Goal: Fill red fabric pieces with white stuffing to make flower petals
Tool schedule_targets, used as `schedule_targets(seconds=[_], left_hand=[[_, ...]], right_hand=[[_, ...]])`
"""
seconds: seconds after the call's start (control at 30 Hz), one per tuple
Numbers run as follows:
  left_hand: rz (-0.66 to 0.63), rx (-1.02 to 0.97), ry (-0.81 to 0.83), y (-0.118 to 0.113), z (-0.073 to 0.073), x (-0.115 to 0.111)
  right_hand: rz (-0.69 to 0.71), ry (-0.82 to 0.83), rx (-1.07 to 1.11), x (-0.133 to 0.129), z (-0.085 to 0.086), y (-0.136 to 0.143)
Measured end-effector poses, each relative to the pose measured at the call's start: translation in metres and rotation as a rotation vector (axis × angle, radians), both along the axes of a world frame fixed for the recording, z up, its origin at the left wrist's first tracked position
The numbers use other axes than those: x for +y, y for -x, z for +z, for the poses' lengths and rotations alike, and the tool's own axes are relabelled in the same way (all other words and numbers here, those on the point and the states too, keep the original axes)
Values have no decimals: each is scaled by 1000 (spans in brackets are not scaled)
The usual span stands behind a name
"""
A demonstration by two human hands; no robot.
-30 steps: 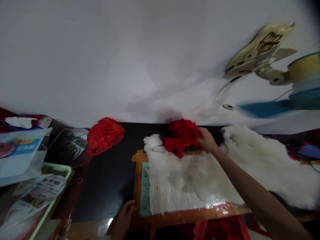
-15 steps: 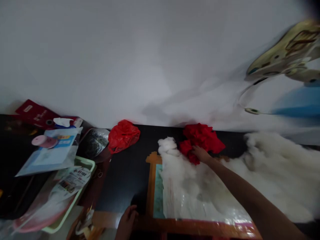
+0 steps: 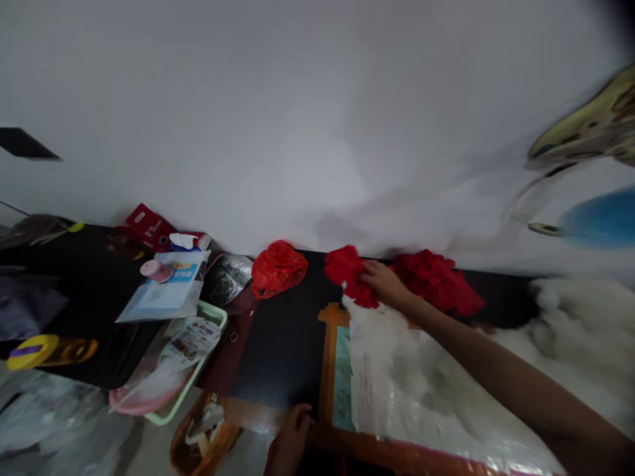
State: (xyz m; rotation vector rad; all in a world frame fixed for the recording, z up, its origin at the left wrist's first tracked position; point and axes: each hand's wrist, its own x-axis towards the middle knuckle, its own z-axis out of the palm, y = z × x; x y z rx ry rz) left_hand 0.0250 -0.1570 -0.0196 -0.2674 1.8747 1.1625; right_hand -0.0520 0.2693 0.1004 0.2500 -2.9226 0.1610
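My right hand [image 3: 384, 283] reaches across the table with its fingers closed on a piece of red cloth [image 3: 348, 274], held over the far edge of the white stuffing [image 3: 421, 370]. Just to its right lies a crumpled pile of the same red cloth [image 3: 436, 281], against the wall. My left hand [image 3: 294, 436] rests at the table's near edge with its fingers curled; whether anything is in it is too dark to tell. A red plastic bag [image 3: 278, 270] sits on the black tabletop [image 3: 282, 344], left of the held cloth.
On the left are a green-rimmed basket [image 3: 171, 410], a white packet [image 3: 169, 297] with a pink-capped item [image 3: 157, 270] on it, a red box [image 3: 149, 225] and a yellow-lidded container [image 3: 49, 351]. A fan [image 3: 590, 132] stands at the upper right.
My right hand has moved left, carrying a red piece away from the pile. The view has turned left, so more of the left-hand table shows.
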Motion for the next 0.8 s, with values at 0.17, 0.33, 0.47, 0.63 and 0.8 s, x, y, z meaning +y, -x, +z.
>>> schedule_targets(seconds=[0.17, 0.33, 0.47, 0.63, 0.8], left_hand=[[72, 4, -19, 1, -10, -21], [159, 36, 17, 0, -4, -50], [162, 28, 78, -4, 7, -55], [35, -11, 72, 6, 17, -36], [-76, 67, -73, 22, 28, 2]], right_hand=[[141, -176, -200, -64, -70, 67], [-43, -209, -269, -44, -112, 57], [-116, -167, -189, -23, -96, 20], [-387, 158, -212, -44, -47, -30], [-429, 729, -126, -101, 18, -91]])
